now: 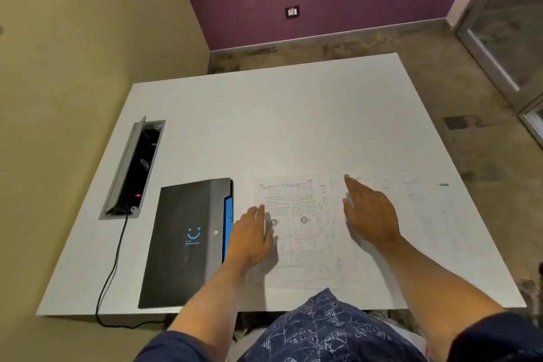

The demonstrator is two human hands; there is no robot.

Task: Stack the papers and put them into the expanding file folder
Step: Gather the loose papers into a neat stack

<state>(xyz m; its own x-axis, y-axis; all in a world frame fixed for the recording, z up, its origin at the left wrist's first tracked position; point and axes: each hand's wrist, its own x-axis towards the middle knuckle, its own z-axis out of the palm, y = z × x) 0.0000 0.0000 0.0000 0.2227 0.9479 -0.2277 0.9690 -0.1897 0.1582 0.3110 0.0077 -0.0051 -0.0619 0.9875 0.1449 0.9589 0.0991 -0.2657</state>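
Observation:
Printed papers [305,232] lie spread side by side on the white table [264,126], a second sheet [426,214] reaching to the right. A black expanding file folder [185,241] with a blue smiley mark lies closed to the left of them. My left hand [251,236] rests flat, fingers apart, on the left edge of the near sheet, beside the folder's blue side. My right hand [368,214] lies flat and open on the papers in the middle, holding nothing.
An open cable box [133,167] is sunk into the table at the left, with a black cord [113,267] running from it over the front edge. A beige wall stands close on the left. The table's far half is bare.

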